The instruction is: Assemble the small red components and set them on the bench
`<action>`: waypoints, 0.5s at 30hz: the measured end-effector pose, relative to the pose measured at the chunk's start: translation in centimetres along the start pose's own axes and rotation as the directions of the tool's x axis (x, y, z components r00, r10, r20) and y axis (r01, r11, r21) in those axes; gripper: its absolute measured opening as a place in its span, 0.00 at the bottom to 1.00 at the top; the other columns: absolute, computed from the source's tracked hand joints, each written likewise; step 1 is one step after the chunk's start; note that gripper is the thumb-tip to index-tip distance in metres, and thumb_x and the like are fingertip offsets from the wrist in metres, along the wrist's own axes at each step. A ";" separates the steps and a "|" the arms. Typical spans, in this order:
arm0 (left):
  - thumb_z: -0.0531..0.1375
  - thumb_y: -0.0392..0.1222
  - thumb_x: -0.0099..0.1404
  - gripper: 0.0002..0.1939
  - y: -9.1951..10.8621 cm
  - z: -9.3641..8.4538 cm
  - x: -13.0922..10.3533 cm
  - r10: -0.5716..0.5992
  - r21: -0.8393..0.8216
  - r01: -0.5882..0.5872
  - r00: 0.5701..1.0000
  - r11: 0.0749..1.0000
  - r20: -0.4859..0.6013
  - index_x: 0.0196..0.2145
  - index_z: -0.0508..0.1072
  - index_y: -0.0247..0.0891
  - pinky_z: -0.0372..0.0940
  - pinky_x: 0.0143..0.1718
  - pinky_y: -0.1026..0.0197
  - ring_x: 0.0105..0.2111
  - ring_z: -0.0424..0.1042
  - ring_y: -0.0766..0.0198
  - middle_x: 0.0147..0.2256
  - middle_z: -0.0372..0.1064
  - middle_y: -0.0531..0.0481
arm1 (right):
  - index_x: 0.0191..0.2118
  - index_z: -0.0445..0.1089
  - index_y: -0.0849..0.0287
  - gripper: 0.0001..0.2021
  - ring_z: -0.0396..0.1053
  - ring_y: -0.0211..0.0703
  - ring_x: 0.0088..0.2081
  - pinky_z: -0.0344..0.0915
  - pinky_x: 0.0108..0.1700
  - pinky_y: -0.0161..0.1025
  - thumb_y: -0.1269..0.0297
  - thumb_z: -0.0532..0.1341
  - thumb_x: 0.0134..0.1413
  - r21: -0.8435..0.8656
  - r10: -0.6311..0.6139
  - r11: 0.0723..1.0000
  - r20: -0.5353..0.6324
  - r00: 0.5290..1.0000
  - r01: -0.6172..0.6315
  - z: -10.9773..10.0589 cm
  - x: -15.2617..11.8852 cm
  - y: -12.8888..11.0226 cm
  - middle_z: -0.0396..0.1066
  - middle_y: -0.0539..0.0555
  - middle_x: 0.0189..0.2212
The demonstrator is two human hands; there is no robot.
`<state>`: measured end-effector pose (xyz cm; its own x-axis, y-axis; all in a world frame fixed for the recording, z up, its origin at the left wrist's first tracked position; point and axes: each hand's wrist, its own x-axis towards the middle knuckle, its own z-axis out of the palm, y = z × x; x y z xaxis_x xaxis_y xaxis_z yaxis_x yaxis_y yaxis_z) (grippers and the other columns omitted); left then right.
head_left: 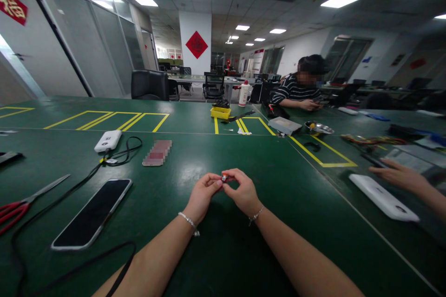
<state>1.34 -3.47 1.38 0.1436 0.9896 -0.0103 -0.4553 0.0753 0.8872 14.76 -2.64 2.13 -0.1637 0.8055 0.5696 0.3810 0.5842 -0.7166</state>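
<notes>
Between my fingertips, over the green table (174,213), is a small red and white object (224,177), too small to make out in detail. My left hand (204,195) pinches it from the left, with a beaded bracelet on the wrist. From the right, my right hand (242,191) closes thumb and forefinger on the same object, a thin bracelet on that wrist. The fingertips of both hands nearly meet, and they cover part of the object.
Left of my arms lie a phone (94,213), red-handled scissors (24,204), a white power bank (108,141) and a black cable (66,192). At right, another person's hand (400,175) is near a white device (383,197). A yellow box (220,112) stands ahead.
</notes>
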 end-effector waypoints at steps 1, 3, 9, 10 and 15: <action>0.63 0.37 0.47 0.09 0.0 0.0 0.0 0.005 0.007 -0.005 1.000 1.000 -0.007 0.28 0.69 0.34 0.61 0.36 0.63 0.28 0.67 0.68 0.27 0.70 0.50 | 0.37 0.67 0.58 0.12 0.66 0.39 0.34 0.66 0.37 0.37 0.73 0.59 0.41 0.009 -0.009 1.000 0.014 1.000 0.009 -0.1 0.1 -0.1 0.67 0.53 0.33; 0.63 0.37 0.47 0.09 0.0 0.0 0.0 0.014 0.026 -0.013 1.000 1.000 -0.018 0.29 0.69 0.33 0.61 0.37 0.62 0.29 0.68 0.67 0.28 0.71 0.49 | 0.37 0.67 0.58 0.12 0.66 0.39 0.35 0.65 0.37 0.38 0.73 0.59 0.41 0.017 -0.030 0.999 0.036 0.999 0.029 -0.3 0.2 -0.1 0.68 0.53 0.34; 0.63 0.35 0.47 0.11 -0.1 -0.1 0.1 0.026 0.050 -0.025 1.000 0.998 -0.016 0.30 0.69 0.34 0.61 0.39 0.61 0.32 0.69 0.66 0.30 0.71 0.49 | 0.38 0.67 0.57 0.14 0.65 0.39 0.35 0.65 0.36 0.37 0.73 0.61 0.41 -0.045 -0.045 0.998 0.018 0.999 0.046 0.0 0.0 0.2 0.68 0.52 0.34; 0.63 0.35 0.46 0.11 -0.1 0.0 0.1 0.023 0.053 -0.022 1.000 0.998 -0.017 0.30 0.69 0.34 0.61 0.38 0.61 0.31 0.69 0.66 0.30 0.71 0.49 | 0.37 0.67 0.57 0.13 0.65 0.40 0.34 0.64 0.35 0.37 0.72 0.61 0.40 -0.059 -0.051 0.997 0.007 0.999 0.051 0.0 -0.1 0.2 0.68 0.52 0.33; 0.63 0.35 0.47 0.10 0.1 0.1 0.0 0.003 0.056 -0.003 1.000 0.998 -0.008 0.30 0.68 0.33 0.61 0.37 0.62 0.30 0.69 0.66 0.29 0.71 0.49 | 0.35 0.68 0.57 0.11 0.65 0.40 0.33 0.64 0.35 0.38 0.71 0.62 0.41 -0.082 -0.063 0.995 -0.010 0.998 0.062 0.0 -0.2 0.2 0.68 0.52 0.31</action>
<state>1.39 -3.44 1.53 0.1354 0.9907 -0.0110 -0.4058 0.0656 0.9116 14.84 -2.73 1.85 -0.1783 0.7660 0.6176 0.4438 0.6228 -0.6443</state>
